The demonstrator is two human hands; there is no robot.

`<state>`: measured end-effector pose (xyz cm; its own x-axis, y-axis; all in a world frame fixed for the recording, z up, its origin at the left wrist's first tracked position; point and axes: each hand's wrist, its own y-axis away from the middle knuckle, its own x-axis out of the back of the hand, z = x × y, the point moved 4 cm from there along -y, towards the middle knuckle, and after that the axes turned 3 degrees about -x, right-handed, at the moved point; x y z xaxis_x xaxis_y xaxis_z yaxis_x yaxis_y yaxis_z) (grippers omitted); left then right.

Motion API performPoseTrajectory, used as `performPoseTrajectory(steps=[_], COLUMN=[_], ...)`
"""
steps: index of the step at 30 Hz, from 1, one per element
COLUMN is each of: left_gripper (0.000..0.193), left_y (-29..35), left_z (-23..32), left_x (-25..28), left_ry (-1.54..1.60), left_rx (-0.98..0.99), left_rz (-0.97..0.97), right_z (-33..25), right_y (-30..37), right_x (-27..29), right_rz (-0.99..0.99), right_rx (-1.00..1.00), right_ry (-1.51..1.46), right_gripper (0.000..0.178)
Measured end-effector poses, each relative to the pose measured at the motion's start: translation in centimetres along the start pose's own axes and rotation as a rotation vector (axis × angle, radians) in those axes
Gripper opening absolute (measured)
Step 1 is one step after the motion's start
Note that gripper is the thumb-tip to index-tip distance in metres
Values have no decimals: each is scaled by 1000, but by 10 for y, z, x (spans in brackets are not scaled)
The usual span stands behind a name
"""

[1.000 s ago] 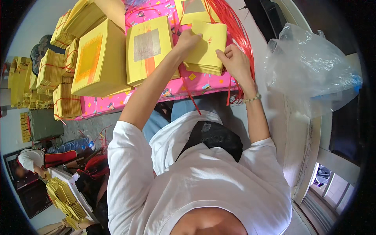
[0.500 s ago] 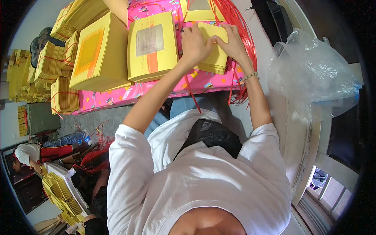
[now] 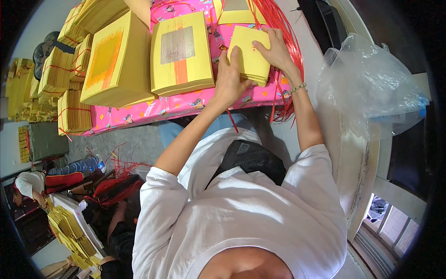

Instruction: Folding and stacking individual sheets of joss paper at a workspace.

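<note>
A small stack of plain yellow paper sheets (image 3: pixel 248 46) lies on the pink patterned table cover (image 3: pixel 139 116), slightly fanned at its near edge. My left hand (image 3: pixel 230 78) grips the stack's near left corner, its thumb by the lower edge and its fingers along the left side. At the right side, my right hand (image 3: pixel 278 50) holds the same stack with the thumb on top and the other fingers round the edge. Just left of it stands a taller yellow paper stack (image 3: pixel 200 65) with a silver square and an orange stripe on top.
Farther left are a thick yellow stack with an orange-gold square (image 3: pixel 134 60) and several bundles tied with red string (image 3: pixel 74 111). Red plastic strands (image 3: pixel 290 42) hang over the table's right side. A clear plastic bag (image 3: pixel 371 88) is at right. People handle yellow paper (image 3: pixel 69 228) at lower left.
My left hand has slid from the top of the small stack toward me, down to its near left corner. The right hand stays at the right edge.
</note>
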<state>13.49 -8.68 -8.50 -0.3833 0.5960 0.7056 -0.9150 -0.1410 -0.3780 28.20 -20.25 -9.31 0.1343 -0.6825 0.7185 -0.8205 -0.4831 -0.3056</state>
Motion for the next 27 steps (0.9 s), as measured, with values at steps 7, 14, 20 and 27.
performPoseTrajectory(steps=[7, 14, 20, 27], left_gripper=[100, 99, 94, 92], left_y=[-2, -2, -2, -2], left_z=[4, 2, 7, 7], left_x=[0, 1, 3, 5], left_ry=[13, 4, -32, -36], left_rx=[79, 110, 118, 151], left_rz=[-57, -64, -71, -88], right_z=[2, 1, 4, 3], right_y=[5, 5, 4, 5], right_x=[1, 2, 7, 5], right_rz=[29, 26, -29, -6], right_rx=[17, 26, 30, 23], right_ry=[-27, -13, -54, -57], right_gripper=[61, 60, 56, 56])
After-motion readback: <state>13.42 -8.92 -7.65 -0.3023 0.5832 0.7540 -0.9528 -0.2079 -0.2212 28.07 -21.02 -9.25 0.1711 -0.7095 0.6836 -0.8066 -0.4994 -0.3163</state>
